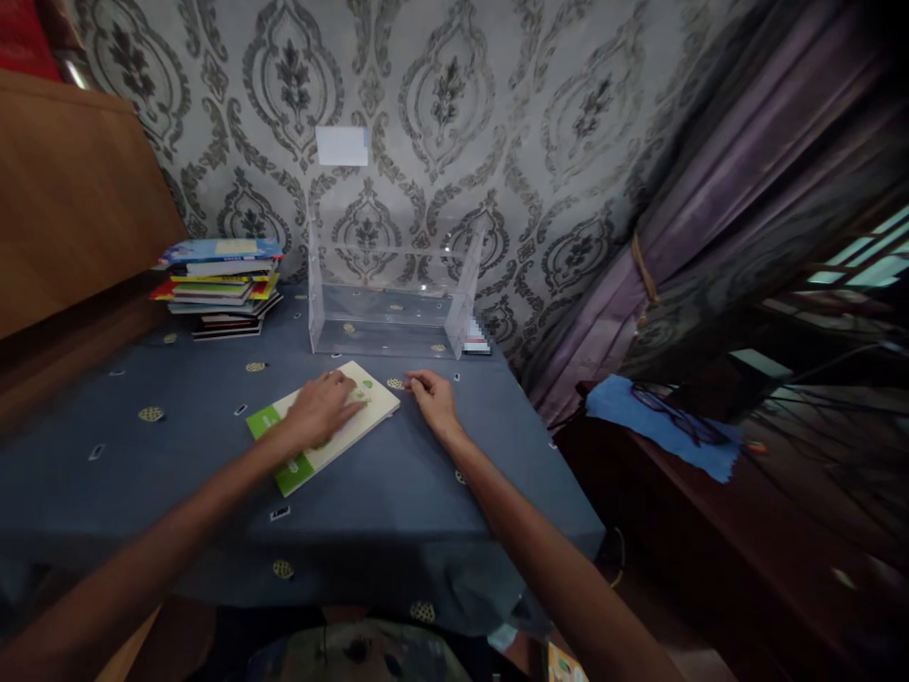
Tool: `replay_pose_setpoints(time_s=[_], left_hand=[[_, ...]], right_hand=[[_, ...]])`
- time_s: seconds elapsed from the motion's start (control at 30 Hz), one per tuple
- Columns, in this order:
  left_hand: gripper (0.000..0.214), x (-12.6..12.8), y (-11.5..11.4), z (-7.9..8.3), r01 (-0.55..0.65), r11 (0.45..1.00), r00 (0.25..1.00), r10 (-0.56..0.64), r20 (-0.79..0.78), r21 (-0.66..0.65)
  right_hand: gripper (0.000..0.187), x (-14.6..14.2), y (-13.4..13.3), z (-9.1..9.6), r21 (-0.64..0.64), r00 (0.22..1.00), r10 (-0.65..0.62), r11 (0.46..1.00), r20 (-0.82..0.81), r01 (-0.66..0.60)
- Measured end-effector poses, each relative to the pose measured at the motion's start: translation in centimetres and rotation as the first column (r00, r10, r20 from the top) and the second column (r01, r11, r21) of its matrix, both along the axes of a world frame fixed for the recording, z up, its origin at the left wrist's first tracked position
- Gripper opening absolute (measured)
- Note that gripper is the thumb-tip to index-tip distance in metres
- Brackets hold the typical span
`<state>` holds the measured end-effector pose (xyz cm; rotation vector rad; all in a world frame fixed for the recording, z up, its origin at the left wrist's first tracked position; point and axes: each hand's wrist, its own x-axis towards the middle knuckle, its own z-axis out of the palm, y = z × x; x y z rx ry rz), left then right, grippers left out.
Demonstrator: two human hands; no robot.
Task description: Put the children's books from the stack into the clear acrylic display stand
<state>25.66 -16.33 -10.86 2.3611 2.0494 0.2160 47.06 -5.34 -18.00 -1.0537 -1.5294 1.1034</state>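
A white and green softcover book [341, 440] lies at a slant on the cloth-covered table. My left hand [323, 409] rests on its cover, palm down with fingers laid out, hiding part of the print. To the right of the book, apart from it, is my right hand [433, 398], low over the tablecloth. Its fingers are curled in, thumb near the forefinger, and no object shows in them. Behind both hands stands a clear plastic rack [383, 336] with see-through side panels, against the wall.
A stack of books [223, 289] sits at the back left, near a wooden cabinet [78, 189]. By the rack's right foot lies a small blurred item [477, 339]. Eyeglasses [678, 412] on a blue cloth [617, 403] rest on dark furniture at right, below a purple curtain [682, 237].
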Motion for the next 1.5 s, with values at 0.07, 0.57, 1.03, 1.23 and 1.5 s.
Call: replay_pose_setpoints(time_s=[0.07, 0.57, 1.03, 1.23, 1.5], left_hand=[[0.040, 2.7, -0.9, -0.5, 0.050, 0.998, 0.997, -0.048, -0.068, 0.031], [0.041, 4.3, -0.2, 0.8, 0.060, 0.996, 0.993, -0.067, -0.100, -0.065], [0.041, 4.2, -0.3, 0.4, 0.094, 0.994, 0.989, -0.100, -0.107, -0.059], [0.037, 0.0, -0.9, 0.3, 0.228, 0.970, 0.954, -0.206, 0.217, -0.079], [0.065, -7.9, -8.4, -0.1, 0.196, 0.965, 0.951, -0.143, 0.276, -0.174]], right_hand=[[0.018, 0.1, -0.4, -0.2, -0.008, 1.000, 0.018, 1.000, -0.011, -0.018], [0.025, 0.1, -2.8, 1.8, 0.079, 0.986, 0.062, 0.996, -0.158, -0.050], [0.029, 0.1, -4.4, 2.5, 0.337, 0.975, 0.119, 0.924, 0.190, -0.179], [0.028, 0.2, -4.2, 1.4, 0.355, 0.908, 0.119, 0.894, 0.402, -0.274], [0.026, -0.7, -5.3, 1.4, 0.428, 0.899, 0.122, 0.847, 0.421, -0.315]])
